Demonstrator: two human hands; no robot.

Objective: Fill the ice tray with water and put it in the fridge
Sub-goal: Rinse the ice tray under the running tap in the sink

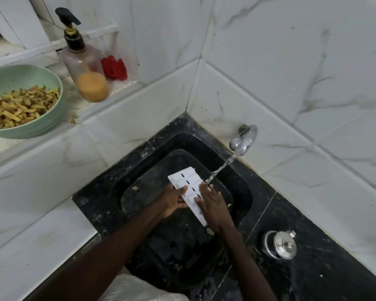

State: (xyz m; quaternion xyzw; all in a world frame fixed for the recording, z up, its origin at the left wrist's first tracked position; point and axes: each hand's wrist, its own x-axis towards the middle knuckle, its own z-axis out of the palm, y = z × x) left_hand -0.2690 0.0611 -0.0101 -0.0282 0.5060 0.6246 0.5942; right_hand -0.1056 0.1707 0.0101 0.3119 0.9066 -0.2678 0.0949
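Ice tray point(190, 175), held low over the black sink point(139, 161). Runs lengthwise away from the body, far end jutting past both grips. Clamped on the left long edge by the left hand point(173, 202), thumb on top, and pinched on the right edge by the right hand point(214, 206), fingers spread. Beyond and right of the right-hand grip (the nearer one), the tap point(243, 139). Just off that grip, the water stream point(220, 168), striking at the tray's edge; probably calls for a slight rightward shift to fill the cells.

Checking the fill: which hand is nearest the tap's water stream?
The right hand, its fingers beside the stream; the left hand grips the ice tray farther away.
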